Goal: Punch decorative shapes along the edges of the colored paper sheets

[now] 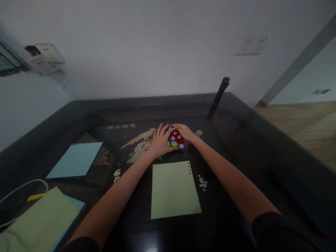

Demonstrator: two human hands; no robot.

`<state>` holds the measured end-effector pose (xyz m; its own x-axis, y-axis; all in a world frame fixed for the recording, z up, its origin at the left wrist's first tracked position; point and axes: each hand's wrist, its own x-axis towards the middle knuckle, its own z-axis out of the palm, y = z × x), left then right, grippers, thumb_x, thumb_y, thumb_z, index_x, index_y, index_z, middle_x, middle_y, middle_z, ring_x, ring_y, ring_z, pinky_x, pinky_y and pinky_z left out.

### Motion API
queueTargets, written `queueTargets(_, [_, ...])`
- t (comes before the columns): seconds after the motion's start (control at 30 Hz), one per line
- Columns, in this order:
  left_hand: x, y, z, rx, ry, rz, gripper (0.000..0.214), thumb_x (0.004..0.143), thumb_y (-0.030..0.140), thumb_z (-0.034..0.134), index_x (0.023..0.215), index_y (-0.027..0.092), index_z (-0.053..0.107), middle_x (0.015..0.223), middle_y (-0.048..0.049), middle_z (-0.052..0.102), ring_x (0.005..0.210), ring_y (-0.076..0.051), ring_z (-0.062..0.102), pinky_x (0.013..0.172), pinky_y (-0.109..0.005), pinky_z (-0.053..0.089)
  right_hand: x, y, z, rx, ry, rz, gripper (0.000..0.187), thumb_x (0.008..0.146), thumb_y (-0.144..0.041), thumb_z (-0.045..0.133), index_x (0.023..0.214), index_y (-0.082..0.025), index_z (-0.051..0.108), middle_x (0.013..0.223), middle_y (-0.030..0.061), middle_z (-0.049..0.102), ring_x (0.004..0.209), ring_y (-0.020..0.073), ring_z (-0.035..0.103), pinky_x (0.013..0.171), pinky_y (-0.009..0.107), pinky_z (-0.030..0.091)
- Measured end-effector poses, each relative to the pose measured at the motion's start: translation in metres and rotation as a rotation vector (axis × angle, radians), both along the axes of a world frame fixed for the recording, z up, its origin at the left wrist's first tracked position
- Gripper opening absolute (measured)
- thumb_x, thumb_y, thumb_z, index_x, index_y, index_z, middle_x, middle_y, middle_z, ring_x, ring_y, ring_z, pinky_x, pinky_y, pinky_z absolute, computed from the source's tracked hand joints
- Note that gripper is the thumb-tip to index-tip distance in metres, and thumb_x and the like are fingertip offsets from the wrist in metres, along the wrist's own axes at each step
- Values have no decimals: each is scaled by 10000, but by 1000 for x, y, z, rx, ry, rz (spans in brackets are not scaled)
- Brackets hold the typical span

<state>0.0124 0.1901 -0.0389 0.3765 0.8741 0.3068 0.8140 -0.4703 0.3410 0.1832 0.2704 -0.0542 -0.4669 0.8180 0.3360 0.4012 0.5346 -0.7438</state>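
**Hands**
- The left hand (pixel 159 141) lies on the left side of a cluster of small coloured pieces (pixel 175 139). Its fingers are extended and spread wide, and they point to the far side. The palm edge touches the cluster.
- The right hand (pixel 187 132) arches over the far and right sides of the cluster. Its fingers curve to the left and meet the left fingertips at the far edge of the cluster. It cannot be told whether this hand grips any single piece.
- Both forearms are bare and reach in from the near edge.

**Cluster**
- The pieces are red, purple and green, each with a white spot on top.
- They sit packed together on the dark glass table (pixel 236 147), between the two hands, at the centre of the table and toward its far side.

**Surroundings**
- A pale green sheet (pixel 174 190) with punched holes on its right edge lies flat just near of the cluster, between the forearms.
- A light blue sheet (pixel 76 159) lies well apart to the left.
- A second green sheet (pixel 42 220) lies at the near left corner, on top of a blue one.
- A white cable (pixel 21 187) curves past it at the left edge.
- A dark rod (pixel 218 98) stands tilted at the far right of the table.
- A wall socket (pixel 252 44) is on the far wall.
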Motion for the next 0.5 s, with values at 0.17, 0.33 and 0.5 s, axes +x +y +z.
queueTargets(0.17, [-5, 7, -9, -69, -166, -1, 930, 643, 549, 732, 1415, 261, 301, 1491, -144, 320, 1402, -386, 156, 1076, -605, 205, 2, -12, 9, -1, 74, -3, 400, 969, -384, 319, 1164, -187, 607, 1208, 82, 636, 1135, 178, 565, 1007, 352, 391])
queueTargets(0.33, [-10, 14, -9, -53, -264, 4, 533, 881, 439, 500, 1356, 215, 407, 1422, -139, 409, 1347, -270, 339, 1092, -477, 277, 21, -42, 14, 38, 81, -72, 478, 908, -510, 416, 1244, -193, 538, 1286, 136, 553, 1228, 241, 485, 1051, 449, 335])
queueTargets(0.5, [-3, 34, -11, -56, -332, 22, 392, 944, 281, 357, 1301, 175, 477, 1400, -137, 427, 1337, -213, 355, 1096, -411, 297, 24, -69, 3, 108, -131, 1, 969, 587, -588, 752, 1392, -191, 386, 1483, 182, 289, 1385, 337, 234, 1109, 513, 229])
